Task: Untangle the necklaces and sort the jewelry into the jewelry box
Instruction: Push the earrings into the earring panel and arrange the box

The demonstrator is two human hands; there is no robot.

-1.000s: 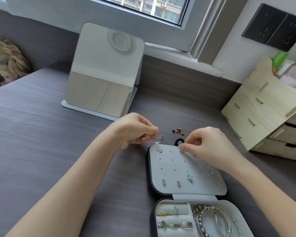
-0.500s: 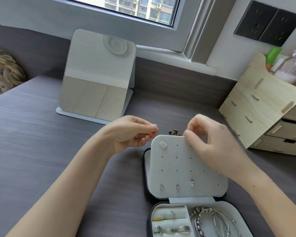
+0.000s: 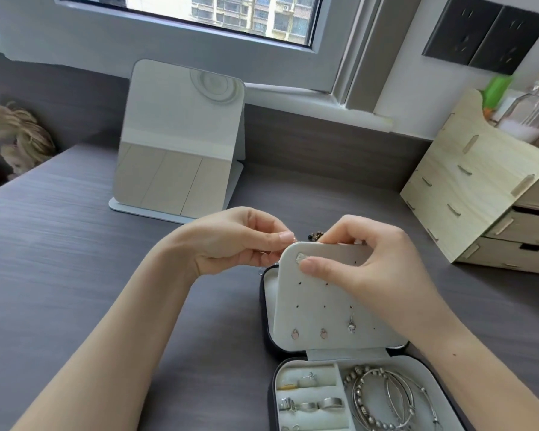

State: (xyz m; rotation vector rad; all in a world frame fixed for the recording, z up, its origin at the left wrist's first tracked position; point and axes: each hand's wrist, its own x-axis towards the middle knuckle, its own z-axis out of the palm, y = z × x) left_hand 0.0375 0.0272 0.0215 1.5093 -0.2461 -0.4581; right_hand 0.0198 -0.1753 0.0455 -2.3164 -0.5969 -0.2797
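Observation:
The open jewelry box (image 3: 266, 309) lies on the desk in front of me. Its white earring panel (image 3: 324, 293) is tilted up, with small earrings pinned along its lower row and a rectangular stud (image 3: 300, 258) at its top left corner. My right hand (image 3: 367, 262) grips the panel's top edge, thumb on the front beside the stud, fingers behind. My left hand (image 3: 243, 241) is at the panel's top left corner, fingertips pinched together on something too small to make out. The lower tray holds rings (image 3: 305, 405) and bangles (image 3: 389, 399). A loose dark earring (image 3: 316, 235) lies behind the panel.
A standing mirror (image 3: 181, 141) is at the back of the grey desk (image 3: 75, 259). A wooden drawer organiser (image 3: 492, 194) stands at the right, with bottles behind it. A doll with blond hair (image 3: 16, 135) lies at the far left.
My right hand lifted the earring panel from lying flat to tilted up and moved its thumb next to the stud. My left hand came closer to the panel's corner.

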